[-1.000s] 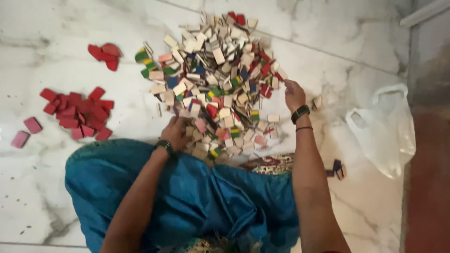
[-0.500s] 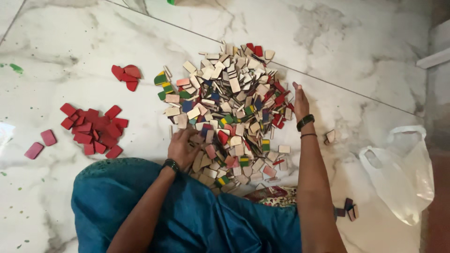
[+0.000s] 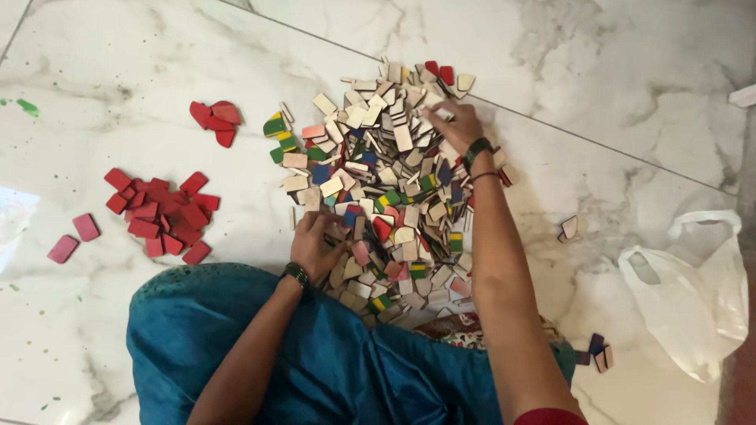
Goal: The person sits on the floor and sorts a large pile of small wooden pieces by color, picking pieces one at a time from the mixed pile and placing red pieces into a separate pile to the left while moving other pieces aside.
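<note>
While the person sat on the marble floor [image 3: 614,71], a big heap of small flat wooden pieces [image 3: 394,197] lay at the centre of the frame, just above the blue-clad knees. The left hand [image 3: 315,244] rested on the heap's lower left edge with fingers curled down among the pieces; whether it gripped one could not be told. The right hand [image 3: 453,126] lay on the upper right of the heap, fingers bent over the pieces, its hold equally unclear. Such pieces looked thin, stiff and light, probably best pinched by their edges, and likely to slide on the smooth floor. The heap held far too many to count. At left lay a pile of red pieces [image 3: 161,216], some two dozen, with three more red pieces [image 3: 216,118] above and two pink pieces [image 3: 75,236] beside. One white plastic bag [image 3: 693,299] sat at lower right.
</note>
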